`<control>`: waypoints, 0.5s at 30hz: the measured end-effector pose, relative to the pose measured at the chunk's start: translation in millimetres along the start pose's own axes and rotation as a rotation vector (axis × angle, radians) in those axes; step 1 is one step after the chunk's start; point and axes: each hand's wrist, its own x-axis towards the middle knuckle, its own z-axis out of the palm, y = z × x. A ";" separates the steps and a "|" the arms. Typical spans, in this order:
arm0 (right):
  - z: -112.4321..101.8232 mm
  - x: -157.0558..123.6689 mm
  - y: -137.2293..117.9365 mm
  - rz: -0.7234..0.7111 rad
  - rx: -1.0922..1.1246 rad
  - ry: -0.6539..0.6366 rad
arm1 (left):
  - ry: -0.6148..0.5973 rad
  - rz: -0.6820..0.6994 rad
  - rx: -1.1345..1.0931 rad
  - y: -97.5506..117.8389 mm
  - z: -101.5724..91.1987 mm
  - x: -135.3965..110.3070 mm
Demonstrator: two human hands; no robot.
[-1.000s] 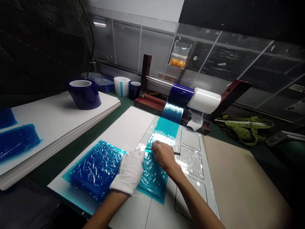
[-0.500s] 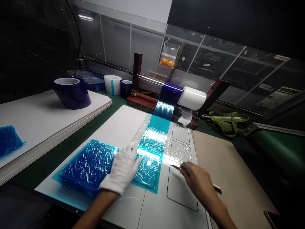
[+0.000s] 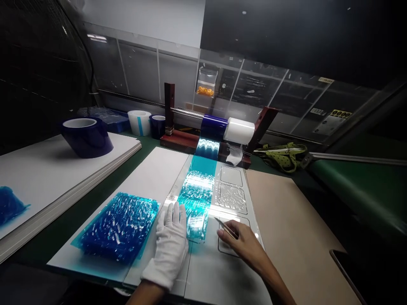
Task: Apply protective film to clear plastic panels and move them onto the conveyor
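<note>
My left hand (image 3: 170, 243), in a white glove, lies with its fingers stretched out at the left edge of a strip of translucent blue film (image 3: 199, 197). The strip runs down from a dark blue roll (image 3: 213, 126) over a clear sheet with dark rounded outlines (image 3: 231, 176). In my bare right hand (image 3: 243, 241) is a slim pointed tool (image 3: 225, 227), gripped between thumb and fingers, its tip to the right of the film. Whether it is a knife or tweezers I cannot tell. A stack of wrinkled blue film pieces (image 3: 119, 226) sits left of my glove.
A red-brown stand (image 3: 178, 142) carries the blue roll and a white roll (image 3: 240, 130). To the left, a large blue roll (image 3: 87, 137) rests on stacked white boards (image 3: 127, 148). At right are a brown board (image 3: 286, 212), a green patterned pouch (image 3: 281, 156) and a phone-like object (image 3: 346, 273).
The view has shifted. My left hand has drawn back from over the film, its fingers now straight. My right hand has turned the tool, its tip now nearer the film's edge.
</note>
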 end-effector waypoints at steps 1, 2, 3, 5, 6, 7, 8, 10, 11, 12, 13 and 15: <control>3.9 -3.2 3.8 0.039 0.163 -0.041 | 0.009 -0.011 0.024 3.1 2.4 -3.8; 9.7 -6.0 7.2 0.082 0.327 -0.081 | 0.016 -0.021 0.030 7.9 5.8 -10.1; 16.6 -8.5 9.9 0.120 0.469 -0.115 | 0.028 -0.021 0.018 13.8 9.6 -18.5; 30.5 -13.7 12.1 0.158 0.666 -0.151 | 0.065 0.013 -0.075 24.8 16.6 -40.4; 35.8 -17.0 11.5 0.168 0.743 -0.159 | 0.088 0.039 -0.155 28.1 18.4 -52.4; 39.3 -21.0 10.1 0.176 0.813 -0.164 | 0.117 0.053 -0.246 28.9 18.3 -64.1; 40.9 -25.7 7.9 0.187 0.872 -0.167 | 0.148 0.054 -0.348 27.2 16.3 -74.6; 39.0 -37.0 2.8 0.218 0.931 -0.148 | 0.194 -0.017 -0.603 18.0 7.3 -89.8; 36.5 -43.0 0.4 0.240 0.931 -0.126 | 0.201 -0.089 -0.773 12.3 1.7 -94.1; 33.9 -48.7 -1.5 0.257 0.913 -0.099 | 0.188 -0.174 -0.973 7.0 -3.6 -96.1; 31.6 -53.8 -2.4 0.266 0.887 -0.080 | 0.150 -0.262 -1.179 3.0 -7.9 -96.2; 28.4 -61.6 0.8 0.254 0.821 -0.084 | 0.018 -0.405 -1.515 -1.0 -13.3 -91.4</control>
